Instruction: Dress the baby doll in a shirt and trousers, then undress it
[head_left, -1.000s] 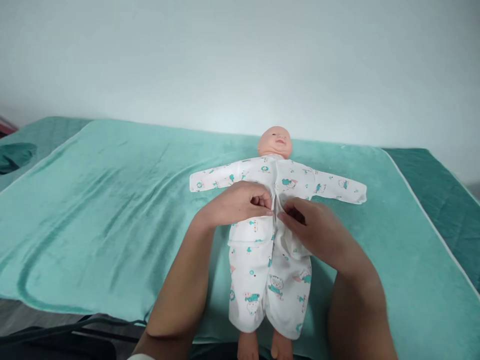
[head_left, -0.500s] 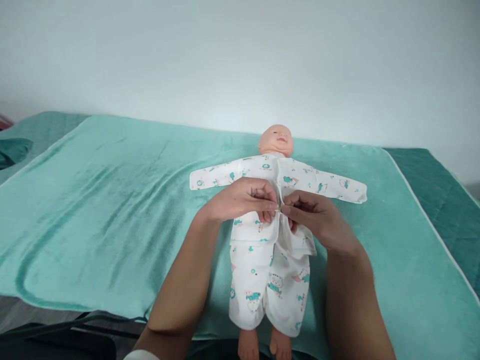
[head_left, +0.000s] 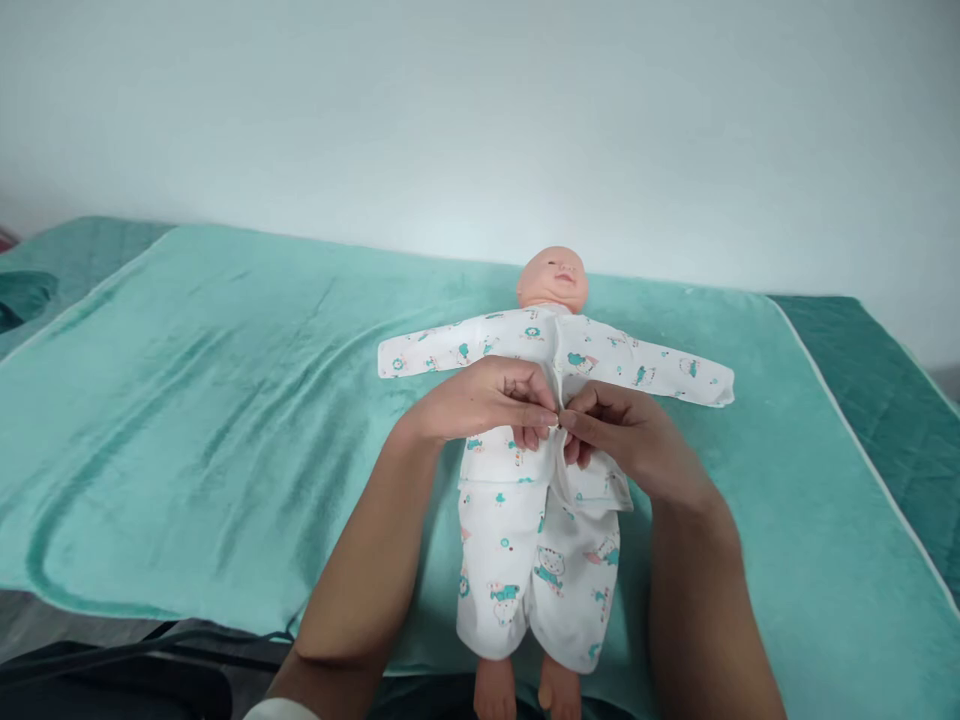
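A baby doll (head_left: 553,280) lies on its back with its arms spread and its feet towards me. It wears a white printed baby shirt (head_left: 517,328) and matching trousers (head_left: 499,560). Over the belly, my left hand (head_left: 499,400) pinches one front edge of the shirt between thumb and fingers. Facing it, my right hand (head_left: 619,425) pinches the other edge, thumb tips almost touching at the front opening. Whatever fastener sits between the fingertips is too small and covered to make out. Below the hands the shirt's lower front hangs slightly apart.
A light green plush blanket (head_left: 187,400) with creases on its left side lies under the doll. Darker green quilted cover (head_left: 870,400) shows at the right. A pale wall (head_left: 480,120) rises behind. Dark straps (head_left: 150,650) lie at the lower left.
My right hand has shifted slightly left, its fingers closer to the left hand, and the shirt edges sit closer together there. The doll stays in place.
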